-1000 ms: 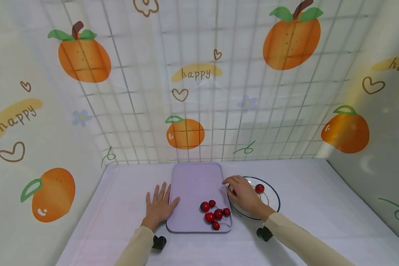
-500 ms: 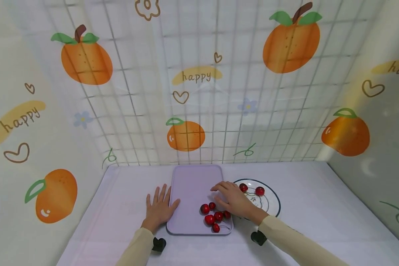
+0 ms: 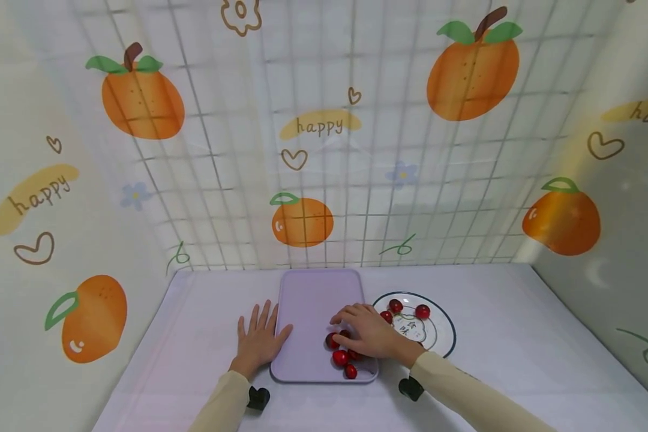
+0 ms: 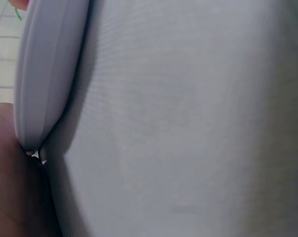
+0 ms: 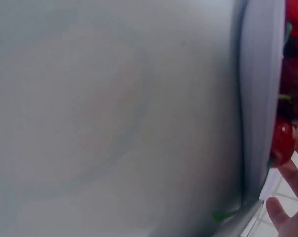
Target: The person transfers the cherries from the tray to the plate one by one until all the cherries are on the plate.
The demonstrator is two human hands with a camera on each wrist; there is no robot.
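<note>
My left hand (image 3: 259, 339) lies with spread fingers at the left edge of a lilac tray (image 3: 313, 300), its thumb over the rim. The tray's side (image 4: 45, 74) fills the upper left of the left wrist view, beside part of that hand. Red cherries (image 3: 340, 358) with stems cluster at the tray's near right corner. Over them reaches my right hand (image 3: 372, 333), thumb and fingers apart around the upper cherries, some of which it hides. In the right wrist view, cherries (image 5: 283, 140) show above the tray wall with fingers (image 5: 294, 180) beyond them.
Right of the tray stands a white plate (image 3: 444, 333) with a dark rim, bearing several cherries (image 3: 422, 311); my right wrist overlaps its near left side. Behind the white table (image 3: 491, 300) hangs a fruit-printed curtain (image 3: 237, 216), with more along both sides.
My right hand has moved left from over the plate to the cherries on the tray, uncovering cherries on the plate. My left hand stays at the tray's edge.
</note>
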